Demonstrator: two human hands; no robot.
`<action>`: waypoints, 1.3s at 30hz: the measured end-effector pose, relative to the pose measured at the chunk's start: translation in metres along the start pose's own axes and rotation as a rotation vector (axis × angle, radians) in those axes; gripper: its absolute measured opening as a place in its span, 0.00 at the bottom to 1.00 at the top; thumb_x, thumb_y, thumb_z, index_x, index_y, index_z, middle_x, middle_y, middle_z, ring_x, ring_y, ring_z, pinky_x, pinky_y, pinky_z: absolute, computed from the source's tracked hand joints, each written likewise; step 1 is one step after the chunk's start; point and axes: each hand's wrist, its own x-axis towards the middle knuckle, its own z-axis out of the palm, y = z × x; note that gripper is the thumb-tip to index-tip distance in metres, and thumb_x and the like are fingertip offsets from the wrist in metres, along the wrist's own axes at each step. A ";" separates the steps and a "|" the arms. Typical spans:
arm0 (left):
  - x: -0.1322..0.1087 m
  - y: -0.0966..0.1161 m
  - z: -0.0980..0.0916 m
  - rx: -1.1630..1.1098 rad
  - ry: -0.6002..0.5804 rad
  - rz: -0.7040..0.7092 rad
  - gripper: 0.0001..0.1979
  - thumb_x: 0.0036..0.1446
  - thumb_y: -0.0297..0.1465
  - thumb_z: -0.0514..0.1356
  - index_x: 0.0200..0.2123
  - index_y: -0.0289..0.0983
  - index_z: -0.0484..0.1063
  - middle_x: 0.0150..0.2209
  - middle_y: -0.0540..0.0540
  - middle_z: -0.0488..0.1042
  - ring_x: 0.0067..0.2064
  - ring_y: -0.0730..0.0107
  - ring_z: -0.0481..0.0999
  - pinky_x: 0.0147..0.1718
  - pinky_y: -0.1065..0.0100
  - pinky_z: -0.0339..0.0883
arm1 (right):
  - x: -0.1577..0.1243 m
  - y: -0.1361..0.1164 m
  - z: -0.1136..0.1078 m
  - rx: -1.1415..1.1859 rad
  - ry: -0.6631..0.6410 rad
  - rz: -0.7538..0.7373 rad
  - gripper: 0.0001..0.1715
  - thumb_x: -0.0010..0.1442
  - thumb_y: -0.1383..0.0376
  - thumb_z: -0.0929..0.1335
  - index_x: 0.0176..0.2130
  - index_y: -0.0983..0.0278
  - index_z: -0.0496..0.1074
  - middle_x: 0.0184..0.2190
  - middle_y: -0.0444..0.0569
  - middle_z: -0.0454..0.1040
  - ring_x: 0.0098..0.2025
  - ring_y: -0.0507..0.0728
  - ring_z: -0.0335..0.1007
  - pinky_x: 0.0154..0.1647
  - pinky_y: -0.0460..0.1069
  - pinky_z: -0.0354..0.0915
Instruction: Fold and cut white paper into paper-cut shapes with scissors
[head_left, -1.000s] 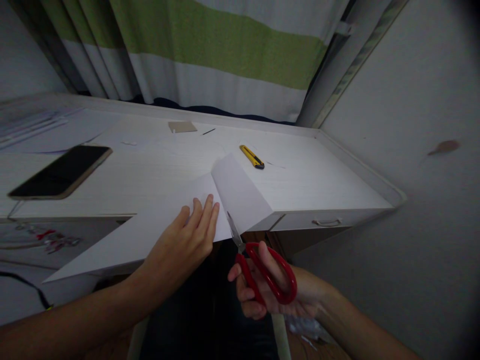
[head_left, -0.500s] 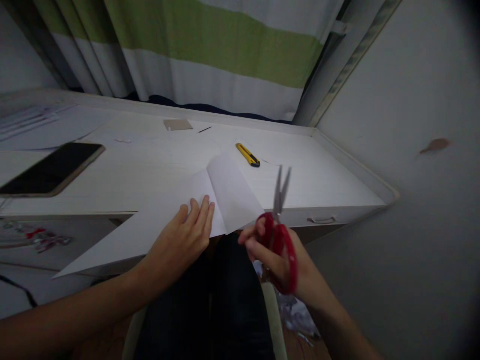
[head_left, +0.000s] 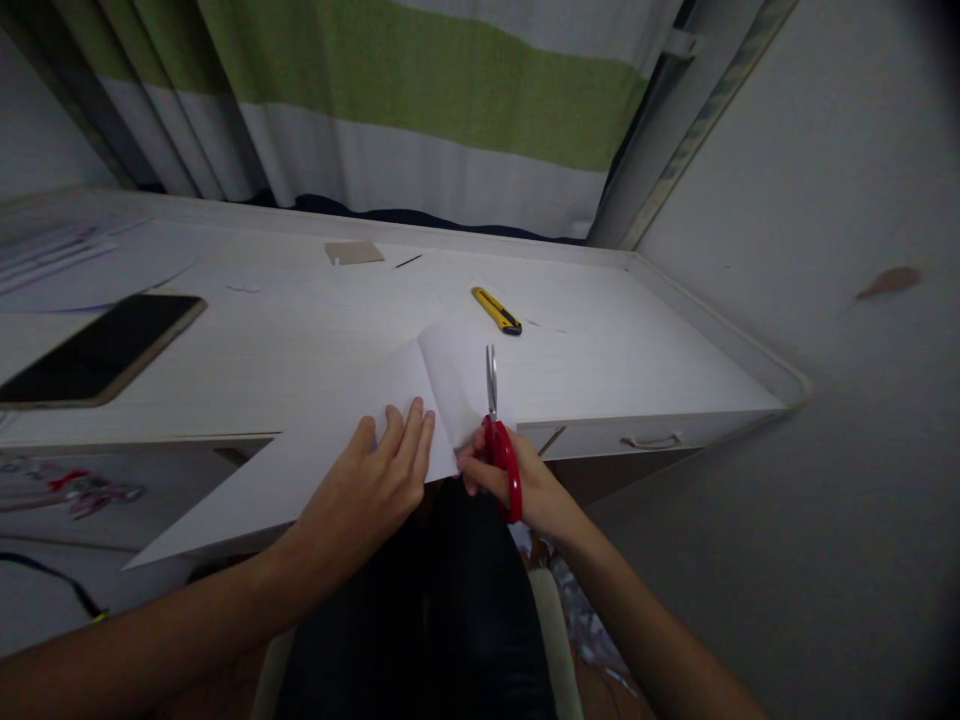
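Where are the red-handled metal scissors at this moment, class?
In the head view, just right of centre, the scissors are in the right hand, below the yellow-and-black utility knife.

1. A dark-screened phone [head_left: 101, 350] lay on the left of the white worktop [head_left: 637, 350], close to its near edge.
2. Loose papers [head_left: 142, 268] lay beyond it, at the far left.
3. A flat beige card [head_left: 355, 253] lay towards the far edge, a thin dark stick [head_left: 407, 261] just to its right.
4. A yellow cutter [head_left: 493, 309] lay slantwise farther right.
5. A green-and-white curtain [head_left: 420, 90] hung beyond the worktop.
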 end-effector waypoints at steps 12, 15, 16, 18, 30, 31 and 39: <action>-0.005 -0.001 0.011 0.061 -0.061 0.031 0.21 0.52 0.20 0.45 0.51 0.21 0.60 0.51 0.28 0.62 0.46 0.47 0.66 0.38 0.54 0.60 | 0.009 0.000 0.007 -0.033 0.043 0.021 0.13 0.49 0.61 0.65 0.28 0.63 0.54 0.18 0.38 0.59 0.20 0.47 0.55 0.21 0.44 0.52; -0.006 -0.001 0.013 0.050 -0.067 0.034 0.22 0.52 0.20 0.45 0.51 0.20 0.59 0.51 0.27 0.61 0.47 0.46 0.66 0.38 0.53 0.60 | 0.011 0.003 0.008 -0.022 0.054 -0.018 0.14 0.46 0.64 0.67 0.27 0.63 0.54 0.21 0.39 0.59 0.22 0.47 0.54 0.23 0.45 0.53; -0.006 -0.001 0.014 0.046 -0.071 0.035 0.22 0.52 0.20 0.45 0.51 0.20 0.59 0.51 0.27 0.61 0.47 0.46 0.65 0.38 0.53 0.60 | 0.012 0.005 0.008 -0.018 0.055 -0.034 0.14 0.45 0.65 0.67 0.27 0.63 0.54 0.22 0.40 0.59 0.23 0.47 0.54 0.24 0.45 0.53; -0.007 -0.001 0.015 0.042 -0.074 0.035 0.22 0.52 0.20 0.45 0.51 0.20 0.59 0.51 0.27 0.61 0.47 0.46 0.65 0.38 0.53 0.60 | 0.013 0.008 0.008 -0.013 0.061 -0.062 0.14 0.45 0.66 0.67 0.27 0.64 0.55 0.22 0.40 0.59 0.23 0.47 0.53 0.25 0.45 0.53; -0.008 -0.001 0.018 0.042 -0.092 0.045 0.22 0.52 0.20 0.45 0.51 0.21 0.58 0.51 0.26 0.61 0.47 0.46 0.66 0.38 0.54 0.61 | 0.014 0.008 0.013 -0.050 0.117 -0.099 0.13 0.44 0.66 0.67 0.26 0.63 0.56 0.23 0.41 0.58 0.23 0.48 0.52 0.23 0.45 0.53; -0.008 -0.001 0.019 0.040 -0.096 0.048 0.22 0.52 0.20 0.46 0.51 0.20 0.58 0.51 0.26 0.61 0.47 0.46 0.66 0.37 0.54 0.61 | 0.014 0.008 0.012 -0.051 0.115 -0.103 0.13 0.44 0.66 0.67 0.27 0.63 0.55 0.23 0.41 0.58 0.23 0.48 0.52 0.23 0.45 0.53; -0.006 -0.003 0.019 0.069 -0.124 0.052 0.22 0.51 0.19 0.45 0.50 0.19 0.59 0.50 0.24 0.61 0.46 0.45 0.66 0.34 0.57 0.63 | 0.012 0.010 0.012 0.009 0.144 -0.134 0.14 0.44 0.65 0.67 0.28 0.63 0.56 0.24 0.41 0.60 0.25 0.48 0.56 0.25 0.45 0.56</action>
